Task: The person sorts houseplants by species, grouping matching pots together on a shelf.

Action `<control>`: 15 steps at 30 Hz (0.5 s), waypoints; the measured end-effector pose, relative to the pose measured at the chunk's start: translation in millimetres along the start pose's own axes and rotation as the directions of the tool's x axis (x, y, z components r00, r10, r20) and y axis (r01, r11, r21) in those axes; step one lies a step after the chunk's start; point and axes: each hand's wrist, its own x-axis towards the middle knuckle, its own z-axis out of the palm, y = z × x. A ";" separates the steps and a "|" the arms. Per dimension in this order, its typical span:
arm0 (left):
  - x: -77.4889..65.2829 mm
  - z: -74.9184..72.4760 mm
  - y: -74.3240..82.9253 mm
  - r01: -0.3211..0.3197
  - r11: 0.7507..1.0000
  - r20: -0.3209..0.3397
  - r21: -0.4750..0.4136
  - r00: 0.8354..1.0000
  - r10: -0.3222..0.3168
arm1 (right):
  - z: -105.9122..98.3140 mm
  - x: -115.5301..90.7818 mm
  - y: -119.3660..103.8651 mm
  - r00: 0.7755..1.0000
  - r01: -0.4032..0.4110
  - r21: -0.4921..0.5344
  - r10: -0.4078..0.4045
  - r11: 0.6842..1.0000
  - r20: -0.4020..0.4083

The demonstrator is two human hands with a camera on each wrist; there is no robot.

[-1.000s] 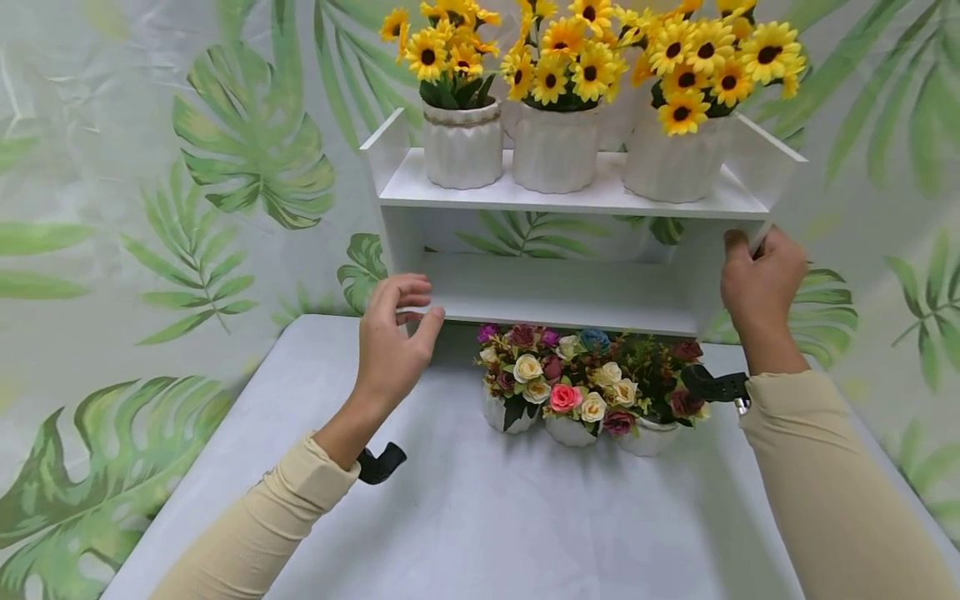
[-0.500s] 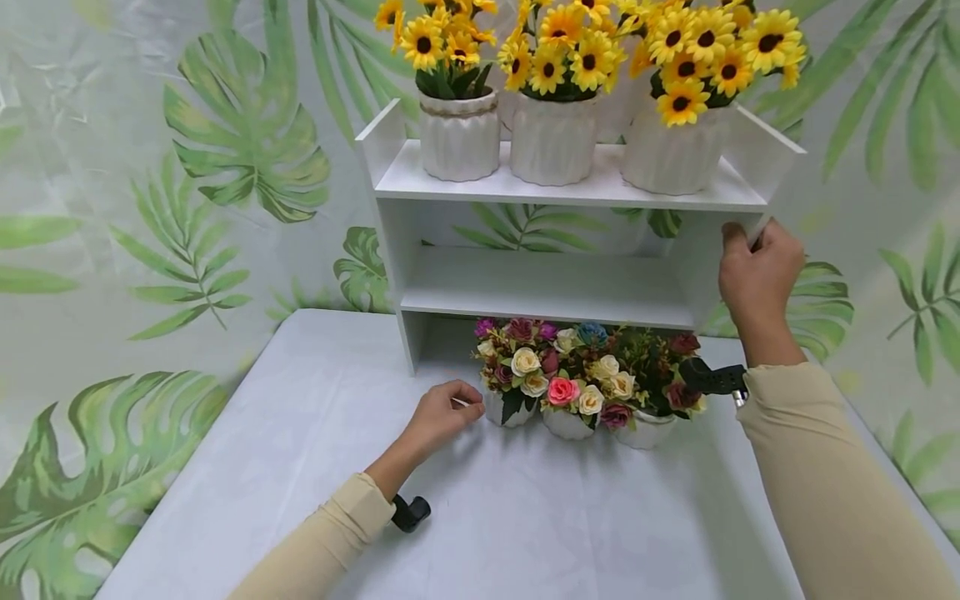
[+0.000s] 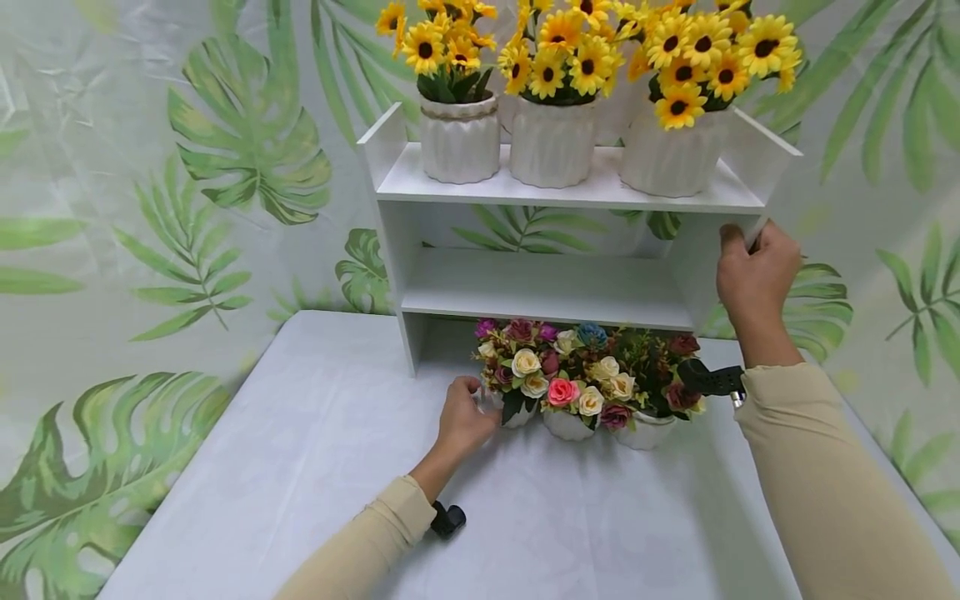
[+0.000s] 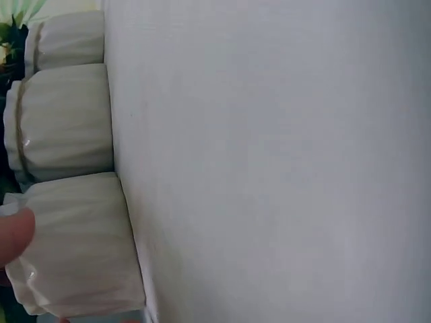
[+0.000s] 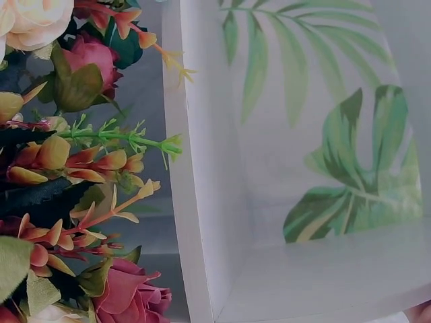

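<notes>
On the table, three white pots of artificial roses stand in a row at the front of a white shelf unit (image 3: 547,287). My left hand (image 3: 462,423) holds the leftmost rose pot (image 3: 519,415), fingers at its left side and thumb towards the front. In the left wrist view my thumb (image 4: 15,235) lies by the rim of that ribbed pot (image 4: 81,252). The middle pot (image 3: 567,426) and right pot (image 3: 645,432) stand close beside it. High on the shelf's right side panel, my right hand (image 3: 759,271) grips the edge; its fingers behind the panel are hidden.
Three white pots of yellow sunflowers (image 3: 553,146) stand on the top shelf. The middle shelf board (image 5: 192,168) overhangs near the roses (image 5: 128,293). White cloth covers the table (image 3: 337,400). A leaf-patterned backdrop (image 3: 255,133) hangs behind.
My left hand has come down from the shelf's left side to the leftmost rose pot and taken hold of it. My right hand keeps its grip on the shelf.
</notes>
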 end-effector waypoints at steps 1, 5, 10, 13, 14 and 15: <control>1.8 2.0 -0.9 -0.012 1.000 -0.003 -0.003 1.000 0.012 | 0.2 0.0 0.3 1.000 -0.006 -0.003 0.006 1.000 -0.001; 10.4 8.6 -1.4 -0.053 0.998 0.019 -0.022 0.998 0.054 | 0.4 -0.9 1.3 1.000 -0.025 -0.008 0.025 1.000 0.000; 20.0 15.3 1.7 -0.098 0.991 0.032 -0.090 0.994 0.101 | 1.3 -1.6 1.5 1.000 -0.029 0.001 0.029 1.000 0.000; 22.6 17.7 2.5 -0.117 0.984 0.030 -0.132 0.992 0.122 | 1.7 -0.9 0.8 1.000 -0.024 0.000 0.024 1.000 -0.004; 22.8 18.2 2.4 -0.123 0.982 0.027 -0.141 0.991 0.128 | 2.1 -0.7 0.3 1.000 -0.023 0.000 0.023 1.000 -0.003; 23.0 18.6 2.2 -0.129 0.980 0.025 -0.154 0.991 0.135 | 2.4 -0.4 -0.1 1.000 -0.020 0.002 0.020 1.000 -0.001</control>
